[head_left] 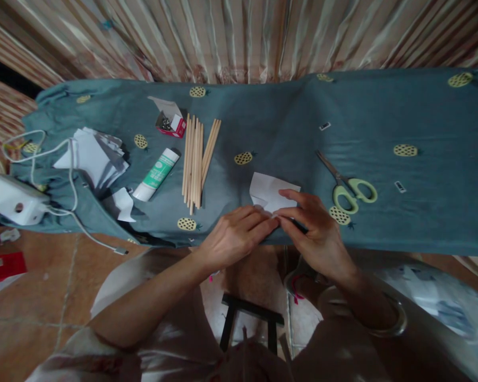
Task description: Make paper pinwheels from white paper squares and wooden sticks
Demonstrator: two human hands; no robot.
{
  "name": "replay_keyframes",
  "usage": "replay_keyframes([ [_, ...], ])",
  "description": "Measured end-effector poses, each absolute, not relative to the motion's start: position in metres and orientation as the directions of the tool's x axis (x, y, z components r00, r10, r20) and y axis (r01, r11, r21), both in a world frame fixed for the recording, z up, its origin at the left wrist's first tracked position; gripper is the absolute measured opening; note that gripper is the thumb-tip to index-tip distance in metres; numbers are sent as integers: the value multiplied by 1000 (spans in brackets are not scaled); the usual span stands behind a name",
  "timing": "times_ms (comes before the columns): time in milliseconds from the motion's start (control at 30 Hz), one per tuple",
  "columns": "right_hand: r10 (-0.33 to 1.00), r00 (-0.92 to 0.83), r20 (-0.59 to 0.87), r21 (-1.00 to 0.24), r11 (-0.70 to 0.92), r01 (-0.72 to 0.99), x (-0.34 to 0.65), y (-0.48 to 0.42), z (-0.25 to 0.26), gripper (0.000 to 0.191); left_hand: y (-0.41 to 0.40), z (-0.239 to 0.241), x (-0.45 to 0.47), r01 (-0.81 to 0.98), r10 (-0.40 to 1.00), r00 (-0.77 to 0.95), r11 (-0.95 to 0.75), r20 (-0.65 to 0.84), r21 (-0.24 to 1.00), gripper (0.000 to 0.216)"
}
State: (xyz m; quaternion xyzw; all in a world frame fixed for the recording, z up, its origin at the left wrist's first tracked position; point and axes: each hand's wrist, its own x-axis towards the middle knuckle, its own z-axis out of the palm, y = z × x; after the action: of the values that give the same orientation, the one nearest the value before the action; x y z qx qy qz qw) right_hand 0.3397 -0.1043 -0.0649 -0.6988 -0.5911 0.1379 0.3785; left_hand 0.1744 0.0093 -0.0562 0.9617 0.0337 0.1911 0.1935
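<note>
A small white folded paper (267, 192) lies near the front edge of the table, on a blue-grey cloth (287, 116) with pineapple prints. My left hand (235, 234) and my right hand (314, 225) meet at the paper's near edge. Both press and pinch it with closed fingertips; the right index finger lies along the paper's right side. Green-handled scissors (348, 187) rest just right of my right hand. A bundle of thin wooden sticks (196, 159) lies left of the paper, with a green and white glue stick (156, 175) beside them.
A small red box of staples or clips (170, 124) sits open behind the sticks. White paper scraps (93, 156) pile at the left. A white device with a cable (11, 199) hangs off the left end. Striped curtain (239, 37) behind. A black stool (250, 318) stands below.
</note>
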Motion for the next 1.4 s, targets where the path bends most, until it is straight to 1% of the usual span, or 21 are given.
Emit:
replay_keyframes([
  [133,917,295,269,-691,-29,722,338,-102,-66,9,10,-58,173,-8,125,934,-929,335,370,24],
  [433,889,365,278,-702,-71,708,334,-99,-66,6,10,-60,176,9,202,911,-881,359,474,19],
  [633,882,384,273,-701,-92,708,333,-97,-67,6,11,-59,176,57,236,920,-871,314,488,21],
  [1033,872,407,271,-695,-115,710,332,-95,-68,7,10,-61,177,73,274,913,-840,303,538,20],
  [1233,871,422,252,-708,-130,694,332,-96,-68,4,9,-63,177,69,284,902,-840,326,539,19],
  [1400,872,421,250,-715,-127,687,331,-96,-68,7,9,-63,177,57,281,893,-846,352,530,18],
])
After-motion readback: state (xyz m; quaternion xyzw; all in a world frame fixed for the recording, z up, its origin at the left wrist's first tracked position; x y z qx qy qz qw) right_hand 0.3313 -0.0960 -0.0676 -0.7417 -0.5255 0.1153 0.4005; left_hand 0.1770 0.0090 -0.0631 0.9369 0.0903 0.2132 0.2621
